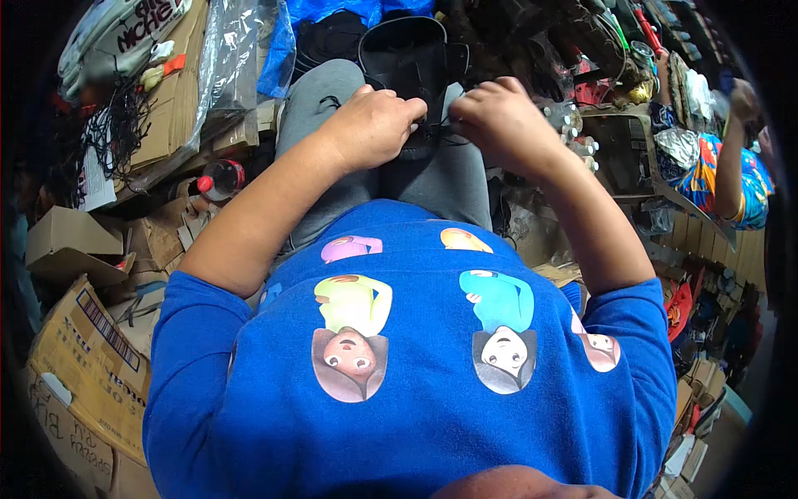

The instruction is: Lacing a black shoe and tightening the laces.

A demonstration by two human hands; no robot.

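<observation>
A cramped, cluttered workroom. Brown cardboard boxes (79, 358) pile up on the left, beside a bottle with a red cap (220, 179) and clear plastic sheeting (229, 50). A blue tarp (332, 10) hangs at the top. Wooden slats (706, 241) run along the right.

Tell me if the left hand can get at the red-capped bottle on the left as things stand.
Probably yes: the left hand is closed on the black shoe and would have to let go, but the red-capped bottle lies uncovered beside the left thigh.
</observation>
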